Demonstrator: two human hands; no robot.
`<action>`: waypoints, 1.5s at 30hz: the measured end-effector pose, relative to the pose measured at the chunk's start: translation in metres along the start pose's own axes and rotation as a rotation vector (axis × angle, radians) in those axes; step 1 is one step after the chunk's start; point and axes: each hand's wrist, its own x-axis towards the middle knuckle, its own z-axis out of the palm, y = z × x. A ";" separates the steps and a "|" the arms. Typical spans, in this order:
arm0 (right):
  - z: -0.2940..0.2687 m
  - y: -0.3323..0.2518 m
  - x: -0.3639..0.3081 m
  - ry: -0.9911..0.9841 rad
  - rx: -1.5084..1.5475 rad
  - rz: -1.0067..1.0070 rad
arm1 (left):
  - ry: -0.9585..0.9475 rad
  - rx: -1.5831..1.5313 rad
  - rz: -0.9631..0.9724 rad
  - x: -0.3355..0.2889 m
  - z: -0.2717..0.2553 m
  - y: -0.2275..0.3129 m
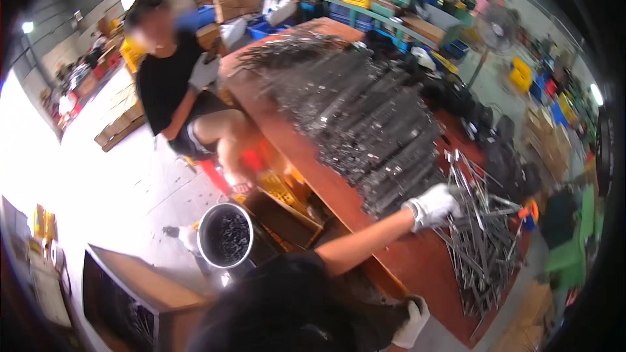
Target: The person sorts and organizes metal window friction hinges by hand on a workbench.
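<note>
My left hand (433, 207), in a white glove, reaches across the table with its fingers bent down at the edge of a tangled pile of thin metal rods (486, 247). What lies under those fingers is hidden. Close to the table's near edge, my right hand (410, 323), also gloved in white, looks curled, and its grip cannot be made out. Beyond the left hand, many dark, narrow strips (372, 130) lie side by side in rows. The reddish-brown table (342, 185) carries both heaps.
A co-worker (173, 78) sits at the table's left side. Below stand a metal pot (201, 234) with small dark pieces inside, a cardboard box (283, 221) and a larger open box (140, 267). Black bundles (486, 123) line the far edge; a fan (497, 26) stands behind.
</note>
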 end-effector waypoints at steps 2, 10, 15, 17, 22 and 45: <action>0.011 -0.092 0.015 0.420 0.686 0.713 | -0.056 -1.125 -0.533 0.003 0.022 0.058; 0.003 -0.040 -0.011 -0.002 0.261 0.350 | -0.366 -2.122 -0.163 -0.033 0.003 0.100; 0.009 -0.073 -0.019 0.113 0.242 0.250 | 0.009 -0.343 0.278 -0.060 0.049 0.140; 0.007 -0.079 -0.022 0.246 0.388 0.279 | -0.308 0.174 0.009 -0.074 0.040 0.183; 0.014 -0.087 -0.010 0.642 0.700 0.351 | -0.208 0.312 0.063 -0.128 0.099 0.180; -0.061 -0.056 -0.019 0.261 0.360 0.751 | -0.233 0.574 0.483 -0.029 0.117 0.222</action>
